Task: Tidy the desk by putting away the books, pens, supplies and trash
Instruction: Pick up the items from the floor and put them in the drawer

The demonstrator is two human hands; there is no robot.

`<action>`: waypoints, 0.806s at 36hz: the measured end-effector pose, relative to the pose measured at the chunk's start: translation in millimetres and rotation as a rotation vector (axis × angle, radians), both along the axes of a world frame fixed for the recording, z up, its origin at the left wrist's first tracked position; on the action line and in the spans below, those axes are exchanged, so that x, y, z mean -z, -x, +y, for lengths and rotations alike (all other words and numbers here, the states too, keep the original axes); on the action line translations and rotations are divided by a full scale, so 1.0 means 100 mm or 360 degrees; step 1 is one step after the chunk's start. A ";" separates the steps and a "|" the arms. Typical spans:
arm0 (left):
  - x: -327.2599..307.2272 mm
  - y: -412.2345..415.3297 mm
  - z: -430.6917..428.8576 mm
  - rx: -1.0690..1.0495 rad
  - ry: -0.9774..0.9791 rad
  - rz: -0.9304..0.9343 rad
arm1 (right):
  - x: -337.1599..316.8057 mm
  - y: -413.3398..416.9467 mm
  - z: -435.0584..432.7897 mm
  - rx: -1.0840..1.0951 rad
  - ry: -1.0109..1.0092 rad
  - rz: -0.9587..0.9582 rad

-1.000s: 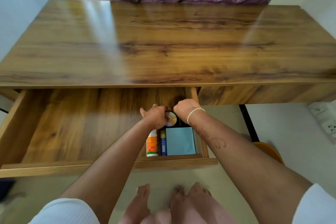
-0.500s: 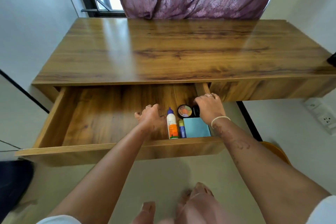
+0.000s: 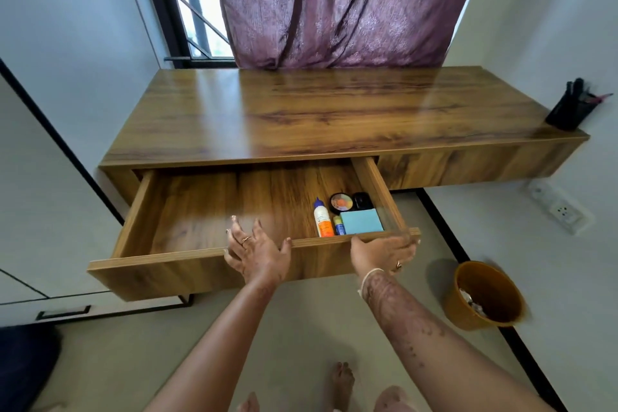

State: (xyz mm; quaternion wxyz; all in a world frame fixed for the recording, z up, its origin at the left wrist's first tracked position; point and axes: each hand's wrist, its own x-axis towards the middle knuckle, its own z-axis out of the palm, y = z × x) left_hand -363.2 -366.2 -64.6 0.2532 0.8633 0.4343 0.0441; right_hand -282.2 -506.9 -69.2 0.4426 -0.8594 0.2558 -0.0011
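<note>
The left drawer [image 3: 160, 262] of the wooden desk [image 3: 334, 110] stands pulled out. In its right corner lie a white and orange glue bottle [image 3: 323, 220], a small blue and yellow stick [image 3: 338, 226], a blue pad of sticky notes [image 3: 362, 221], a round colourful case [image 3: 341, 202] and a small black object [image 3: 362, 201]. My left hand [image 3: 255, 251] hovers at the drawer's front edge with its fingers spread. My right hand [image 3: 381, 251] lies flat against the drawer front near the right corner, blurred. Neither hand holds anything.
A black pen holder [image 3: 568, 110] with pens stands at the desk's far right end. An orange bin [image 3: 485, 294] with scraps sits on the floor to the right. A purple curtain [image 3: 334, 3] hangs behind the desk. A wall socket [image 3: 565, 211] is at the right.
Both hands have come out of the drawer and back to its front edge. The view has pulled back and up, bringing the bin and pen holder into sight.
</note>
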 end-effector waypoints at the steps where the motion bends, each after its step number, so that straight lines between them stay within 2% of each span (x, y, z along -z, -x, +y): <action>1: 0.00 0.04 0.00 -0.0022 0.0007 -0.0018 | 0.00 0.01 0.03 0.0044 -0.0106 0.0028; 5: 0.01 0.16 -0.01 -0.0182 0.0120 -0.0107 | 0.05 0.01 0.20 0.0240 -0.0780 0.0235; 7: 0.04 0.20 -0.01 -0.0223 0.0158 -0.0110 | 0.09 0.01 0.26 0.0183 -0.1011 0.0302; 12: 0.12 0.24 0.07 -0.0181 0.0250 -0.0091 | 0.15 -0.05 0.32 0.0062 -0.0969 0.0319; 21: 0.23 0.06 0.27 -0.0047 0.0263 -0.0200 | 0.26 -0.29 0.48 0.0077 -0.0932 0.0283; 29: 0.24 -0.34 0.52 -0.0101 0.0242 -0.0283 | 0.24 -0.70 0.77 0.0052 -0.0988 0.0238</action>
